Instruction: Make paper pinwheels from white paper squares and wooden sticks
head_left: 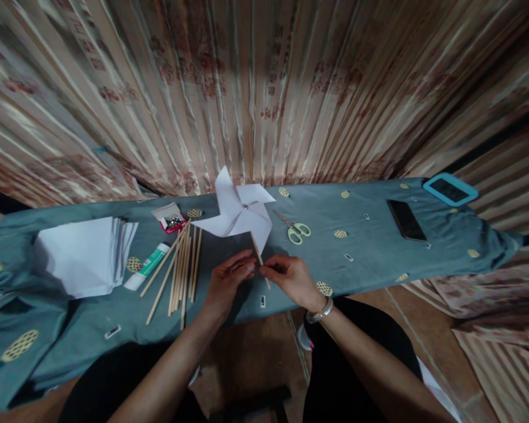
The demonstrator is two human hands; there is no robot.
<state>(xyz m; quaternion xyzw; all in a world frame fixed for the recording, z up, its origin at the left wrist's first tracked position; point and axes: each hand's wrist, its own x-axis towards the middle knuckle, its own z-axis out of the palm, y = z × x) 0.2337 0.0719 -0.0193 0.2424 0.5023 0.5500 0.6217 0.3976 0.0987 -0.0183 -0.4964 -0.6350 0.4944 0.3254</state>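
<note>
A white paper pinwheel is pinned at its centre to a thin wooden stick and leans over the grey-blue cloth. My right hand pinches the stick low down. My left hand is closed against the same stick from the left, fingertips meeting those of the right hand.
Several loose wooden sticks lie left of my hands, with a glue stick, a stack of white paper and a small box of pins. Green-handled scissors, a dark phone and a blue-framed device lie to the right. A patterned curtain hangs behind.
</note>
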